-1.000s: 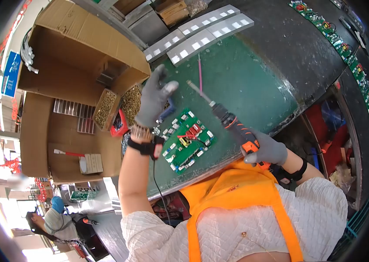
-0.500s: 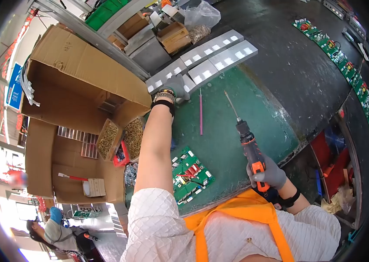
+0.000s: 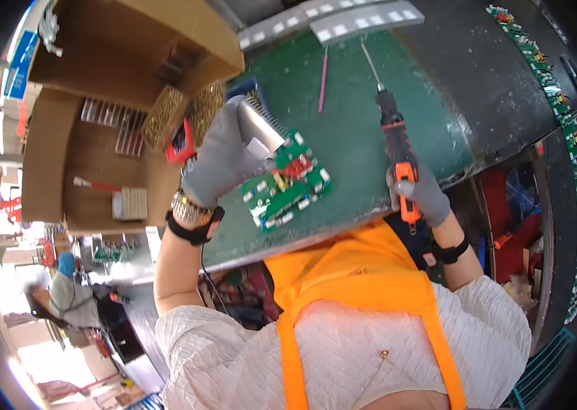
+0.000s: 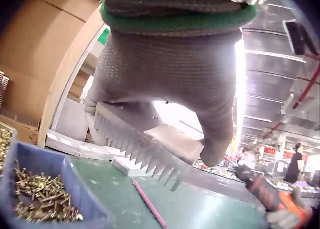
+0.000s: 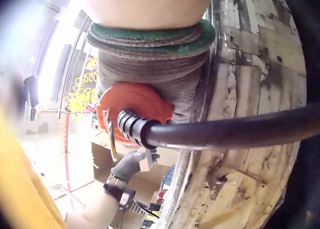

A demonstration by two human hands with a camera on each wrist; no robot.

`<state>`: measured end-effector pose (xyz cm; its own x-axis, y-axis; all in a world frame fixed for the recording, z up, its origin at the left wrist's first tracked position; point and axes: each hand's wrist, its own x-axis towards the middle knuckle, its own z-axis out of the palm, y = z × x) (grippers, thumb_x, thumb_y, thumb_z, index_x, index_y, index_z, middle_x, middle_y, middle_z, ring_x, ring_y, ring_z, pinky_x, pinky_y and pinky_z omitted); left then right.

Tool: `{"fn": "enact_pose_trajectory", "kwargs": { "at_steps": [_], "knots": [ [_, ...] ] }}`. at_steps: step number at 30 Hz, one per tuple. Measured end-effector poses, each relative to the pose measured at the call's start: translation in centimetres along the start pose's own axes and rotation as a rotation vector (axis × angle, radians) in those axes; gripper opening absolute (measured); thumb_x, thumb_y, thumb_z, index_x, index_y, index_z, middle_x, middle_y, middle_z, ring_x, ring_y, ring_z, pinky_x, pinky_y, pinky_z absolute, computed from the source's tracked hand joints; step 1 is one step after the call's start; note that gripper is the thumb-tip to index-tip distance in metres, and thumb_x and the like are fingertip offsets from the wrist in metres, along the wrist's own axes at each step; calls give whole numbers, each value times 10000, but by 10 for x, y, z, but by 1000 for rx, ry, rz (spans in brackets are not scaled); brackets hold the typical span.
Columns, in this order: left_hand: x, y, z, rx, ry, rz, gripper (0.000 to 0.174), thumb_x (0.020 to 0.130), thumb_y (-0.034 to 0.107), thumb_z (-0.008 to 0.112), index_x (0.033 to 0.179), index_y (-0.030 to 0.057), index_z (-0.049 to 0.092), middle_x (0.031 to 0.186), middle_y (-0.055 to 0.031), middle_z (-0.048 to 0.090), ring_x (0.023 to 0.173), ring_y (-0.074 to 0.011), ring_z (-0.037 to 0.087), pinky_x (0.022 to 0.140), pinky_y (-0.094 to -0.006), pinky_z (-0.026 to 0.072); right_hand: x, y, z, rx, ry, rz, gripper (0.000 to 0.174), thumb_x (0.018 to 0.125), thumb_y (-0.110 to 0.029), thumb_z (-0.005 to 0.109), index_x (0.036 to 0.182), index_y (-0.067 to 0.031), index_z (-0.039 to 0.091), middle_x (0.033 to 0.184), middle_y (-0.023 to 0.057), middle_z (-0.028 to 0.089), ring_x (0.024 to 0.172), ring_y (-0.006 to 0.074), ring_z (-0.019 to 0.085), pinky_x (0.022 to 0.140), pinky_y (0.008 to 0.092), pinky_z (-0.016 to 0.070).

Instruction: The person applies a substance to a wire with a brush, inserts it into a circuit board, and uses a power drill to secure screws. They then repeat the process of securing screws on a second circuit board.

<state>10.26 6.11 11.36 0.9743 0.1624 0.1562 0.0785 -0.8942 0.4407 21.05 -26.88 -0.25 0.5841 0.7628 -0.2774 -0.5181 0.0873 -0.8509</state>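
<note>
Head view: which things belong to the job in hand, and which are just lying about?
Likely job: finned metal piece in left hand; power screwdriver in right hand; circuit board; screws.
Seemingly lying about: pink stick; red-handled tool.

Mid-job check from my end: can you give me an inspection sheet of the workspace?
Surface: green mat, pale wear toward its right edge.
Job's things: circuit board lying on the mat; finned metal block held above the mat; power screwdriver pointing away from the wearer.
Clutter: pink stick on the mat; blue bin holding screws.
Grippers: left hand grips the block; right hand grips the screwdriver.
Cables: thick black cable at the screwdriver's end.
Surroundings: cardboard boxes left; row of boards right; another person in the background.
</note>
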Motion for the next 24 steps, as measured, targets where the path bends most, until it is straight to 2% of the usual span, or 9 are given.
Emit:
{"fn": "enact_pose_trajectory", "kwargs": {
  "at_steps": [3, 4, 5, 8, 11, 12, 13, 16, 24],
  "knots": [
    [-67, 7, 3, 328, 186, 72, 1116, 521, 470, 917, 1358, -8, 353, 1181, -204, 539, 1046, -378, 574, 887, -427, 490, -2, 8, 16, -1, -42, -23, 527, 746, -122, 666, 1224, -26, 468, 877, 63, 606, 604, 146, 607, 557, 294, 526],
    [-84, 8, 10, 374, 191, 9, 1178, 511, 685, 807, 1353, -7, 361, 1176, -190, 531, 1026, -375, 560, 866, -465, 486, -2, 12, 23, 28, -75, -47, 598, 748, -132, 680, 1288, -31, 443, 920, 61, 609, 622, 139, 609, 564, 289, 527],
    [-99, 10, 17, 372, 184, 1, 1178, 511, 685, 807, 1353, -7, 361, 1176, -190, 531, 1026, -375, 560, 866, -465, 486, -1, 14, 30, 30, -76, -37, 598, 748, -132, 680, 1288, -31, 443, 920, 61, 609, 622, 139, 609, 564, 289, 527],
    [-127, 5, 46, 609, 250, 8, 1180, 561, 879, 565, 1354, 23, 385, 1176, -154, 525, 1041, -343, 547, 854, -500, 466, 8, 20, 48, -59, -125, -8, 664, 740, -147, 710, 1336, -43, 436, 973, 59, 612, 669, 124, 599, 590, 274, 522],
    [-128, 16, 68, 625, 268, -75, 1165, 569, 881, 544, 1355, 35, 387, 1161, -149, 523, 1041, -342, 546, 875, -501, 454, 16, 31, 53, -83, -117, 10, 649, 738, -145, 712, 1321, -38, 449, 965, 59, 615, 671, 124, 600, 594, 272, 520],
    [-127, 20, 72, 582, 260, -104, 1132, 558, 808, 648, 1362, 55, 386, 1159, -137, 522, 1060, -339, 541, 903, -501, 437, 16, 31, 56, -56, -111, -9, 624, 739, -144, 706, 1300, -31, 458, 948, 56, 615, 668, 123, 599, 592, 272, 520],
    [-126, 22, 76, 579, 255, -104, 1132, 558, 808, 648, 1362, 55, 386, 1159, -137, 522, 1060, -339, 541, 903, -501, 437, 16, 31, 56, -54, -107, -5, 624, 739, -144, 706, 1300, -31, 458, 948, 56, 615, 668, 123, 599, 592, 272, 520],
    [-121, 30, 87, 514, 261, -166, 1118, 449, 523, 874, 1354, 74, 397, 1177, -123, 526, 1084, -330, 536, 922, -483, 419, 14, 31, 54, -79, -90, -19, 619, 736, -146, 704, 1292, -30, 460, 932, 51, 611, 666, 122, 599, 591, 275, 522],
    [-114, 36, 102, 552, 179, -221, 1089, 443, 439, 901, 1346, 83, 406, 1178, -123, 524, 1075, -324, 530, 891, -470, 421, 17, 33, 51, -78, -131, -22, 663, 722, -112, 699, 1324, -36, 431, 930, 51, 622, 679, 119, 596, 598, 277, 526]
  ]
}}
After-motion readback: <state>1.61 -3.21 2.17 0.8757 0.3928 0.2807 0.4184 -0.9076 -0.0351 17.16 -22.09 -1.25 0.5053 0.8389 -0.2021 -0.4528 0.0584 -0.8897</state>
